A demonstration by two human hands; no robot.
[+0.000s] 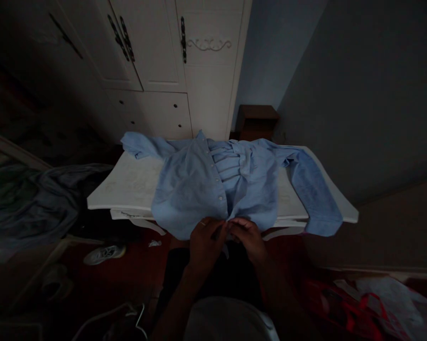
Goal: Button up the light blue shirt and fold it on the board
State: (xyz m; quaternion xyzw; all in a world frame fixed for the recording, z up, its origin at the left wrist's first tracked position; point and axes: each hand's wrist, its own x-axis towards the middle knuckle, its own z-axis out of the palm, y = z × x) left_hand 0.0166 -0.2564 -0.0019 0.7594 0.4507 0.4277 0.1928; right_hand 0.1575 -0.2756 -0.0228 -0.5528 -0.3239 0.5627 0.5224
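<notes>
A light blue button-up shirt [188, 184] lies front side up across a white table [138, 182], its sleeves spread to both sides. Its front is partly open, with a row of pale buttons along one edge. At the table's near edge, my left hand [207, 239] pinches the lower front edge of the shirt. Close beside it, my right hand [247, 237] pinches the other front edge, and the fingertips of both hands meet there. Whatever small part lies between the fingertips is hidden. The right sleeve hangs over the table's near edge.
A white wardrobe [153, 61] stands behind the table, with a small brown cabinet [258, 113] to its right. Crumpled clothes [57, 199] hang at the left. A shoe [105, 254] and a red bag [348, 308] lie on the floor. A white hanger [103, 315] is at lower left.
</notes>
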